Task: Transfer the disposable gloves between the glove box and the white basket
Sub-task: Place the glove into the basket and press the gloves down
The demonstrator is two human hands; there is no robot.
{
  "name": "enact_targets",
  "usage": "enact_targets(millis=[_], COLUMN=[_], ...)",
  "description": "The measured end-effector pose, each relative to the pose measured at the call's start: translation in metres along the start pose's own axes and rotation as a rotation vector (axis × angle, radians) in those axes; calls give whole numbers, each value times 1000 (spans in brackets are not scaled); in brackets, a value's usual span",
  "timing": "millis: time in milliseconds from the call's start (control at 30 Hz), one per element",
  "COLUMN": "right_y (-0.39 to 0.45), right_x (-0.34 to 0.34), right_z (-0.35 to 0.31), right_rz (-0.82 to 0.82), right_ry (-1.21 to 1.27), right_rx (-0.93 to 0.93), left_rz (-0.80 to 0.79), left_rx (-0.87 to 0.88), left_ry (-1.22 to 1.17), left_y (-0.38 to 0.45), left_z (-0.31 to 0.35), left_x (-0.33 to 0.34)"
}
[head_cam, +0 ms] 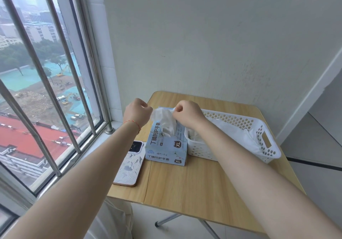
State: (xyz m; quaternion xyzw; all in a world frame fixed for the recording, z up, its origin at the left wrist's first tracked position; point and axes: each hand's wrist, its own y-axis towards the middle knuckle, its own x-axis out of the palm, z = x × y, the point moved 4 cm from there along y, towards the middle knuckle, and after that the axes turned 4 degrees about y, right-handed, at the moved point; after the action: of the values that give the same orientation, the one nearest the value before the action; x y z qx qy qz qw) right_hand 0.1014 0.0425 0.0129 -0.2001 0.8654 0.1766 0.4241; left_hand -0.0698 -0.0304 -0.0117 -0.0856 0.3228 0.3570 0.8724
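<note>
Between the two raised hands, a white disposable glove (pixel 163 117) was stretched above the top opening of the light blue glove box (pixel 166 146). The left hand (pixel 137 112) had its fingers curled and pinched the glove's left edge; a thin red string bracelet (pixel 132 124) circled that wrist. The right hand (pixel 187 112) was likewise curled, pinching the glove's right edge between thumb and fingertips. The glove's lower part hung down into the box opening, directly below both hands.

The box stood on a small wooden folding table (pixel 194 183), printed with Chinese characters and an "XL" mark. Just beside it, under the right forearm, sat the white basket (pixel 240 137) with perforated walls and a handle slot at its far right end, its near-left corner touching the box. More white gloves (pixel 231 129) lay crumpled inside it.

Below the left wrist, a smartphone (pixel 130 164) in a pale patterned case lay face down at the table's left edge, near the box. Further to the left of the left arm was a barred window (pixel 46 90).
</note>
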Motion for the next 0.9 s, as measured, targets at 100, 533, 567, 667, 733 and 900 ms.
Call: enact_targets(millis=[100,533,567,667,733,900], right_y=[1,5,6,5,4,1], right_x=[5,-22,-26,-36,-39,-39], right_z=[-3,-5,-6,-6,-5,-10], right_rz=[-137,142,154,148,132,-9], right_ry=[-138,432,486,575,567,635], right_rx=[8,8,21,55,67,47], left_rz=[-17,-245,-221,-204,-206,-154], left_rx=[40,482,462,362,315,279], left_ry=[-15,59,24,-184,-323,-378], left_y=[-3,-18,-18,-19,-19,-19], left_z=[6,33,35,41,46,64], left_x=[1,14,13,6,0,-9])
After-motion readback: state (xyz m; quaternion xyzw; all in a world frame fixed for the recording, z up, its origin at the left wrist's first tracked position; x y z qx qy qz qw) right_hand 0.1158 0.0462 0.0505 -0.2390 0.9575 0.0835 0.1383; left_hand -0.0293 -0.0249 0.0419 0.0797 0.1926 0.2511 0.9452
